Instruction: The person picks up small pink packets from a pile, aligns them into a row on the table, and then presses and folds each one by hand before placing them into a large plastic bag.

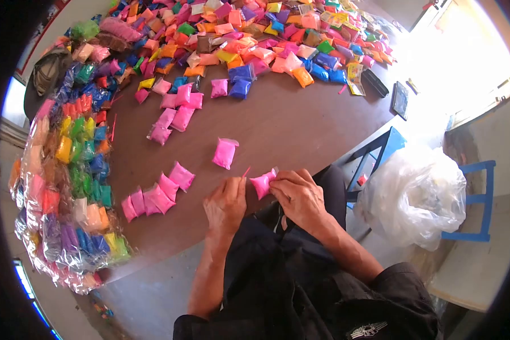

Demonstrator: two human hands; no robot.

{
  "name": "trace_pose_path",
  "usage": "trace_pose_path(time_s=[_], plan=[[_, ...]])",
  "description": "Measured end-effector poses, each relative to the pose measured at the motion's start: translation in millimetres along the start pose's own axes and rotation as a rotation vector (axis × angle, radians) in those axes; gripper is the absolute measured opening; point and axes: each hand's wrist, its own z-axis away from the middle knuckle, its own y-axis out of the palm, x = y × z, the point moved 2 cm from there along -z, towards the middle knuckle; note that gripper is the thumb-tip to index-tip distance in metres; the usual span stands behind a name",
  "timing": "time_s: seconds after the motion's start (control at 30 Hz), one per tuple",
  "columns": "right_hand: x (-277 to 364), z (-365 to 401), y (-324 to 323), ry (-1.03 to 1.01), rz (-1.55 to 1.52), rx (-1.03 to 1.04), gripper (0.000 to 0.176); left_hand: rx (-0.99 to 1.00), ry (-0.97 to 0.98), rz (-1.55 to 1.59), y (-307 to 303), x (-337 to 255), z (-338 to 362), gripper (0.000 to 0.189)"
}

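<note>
Pink packet (262,185) in the right hand (303,195): in the head view, that is where the two hands meet, above the counter (300,124), close to its near edge. Thumb and forefinger of the right hand are pinched on the packet's clear upper end, with no gap to be seen between them; the other fingers curl in behind. The packet's long axis runs aslant, from this pinched end down toward the left hand (226,204), so its plump lower corner points at the left knuckles without touching them.

The left hand is closed too, thumb against forefinger, and a thin pink stick (247,171) pokes up from that grip, leaning toward the packet. How much of the stick lies inside the fingers cannot be seen. Packet and stick are near each other but apart, the stick to the left of the packet; the right hand is the one on the packet.

Around them, a single pink packet (225,153) lies beyond the left hand, and a row of pink packets (158,196) lies to its left. Along the far edge spreads a heap of coloured packets (255,39), while clear bags of coloured packets (73,192) line the left edge.
</note>
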Motion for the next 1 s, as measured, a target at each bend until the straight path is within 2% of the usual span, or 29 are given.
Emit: trace_pose_path(time_s=[0.13, 0.23, 0.33, 0.43, 0.47, 0.67, 1.0], plan=[[6.8, 2.4, -2.0, 0.026, 0.018, 0.008, 0.017, -0.102, -0.054, 0.054, -18.7, 10.5, 18.3, 0.014], [21.9, 1.4, -6.3, 0.045, 0.071, 0.025, 0.03, -0.138, -0.157, 0.062, -34.7, 24.7, 34.5, 0.01], [40.8, -0.5, -6.4, -0.037, 0.157, 0.021, 0.047, -0.187, -0.199, 0.078, -46.9, 33.2, 40.3, 0.011], [43.2, 8.5, 7.2, -0.149, 0.162, 0.087, 0.058, -0.197, -0.116, 0.026, -48.7, 36.3, 42.1, 0.011], [42.9, 13.1, 11.7, -0.133, 0.218, 0.166, 0.063, -0.197, -0.137, 0.048, -46.8, 36.7, 44.5, 0.011], [34.9, 20.9, 22.1, -0.163, 0.231, 0.238, 0.062, -0.196, -0.2, 0.103, -39.6, 40.7, 56.4, 0.011], [24.6, 26.2, 25.4, -0.232, 0.24, 0.218, 0.062, -0.221, -0.222, 0.149, -40.3, 41.7, 54.2, 0.011]])
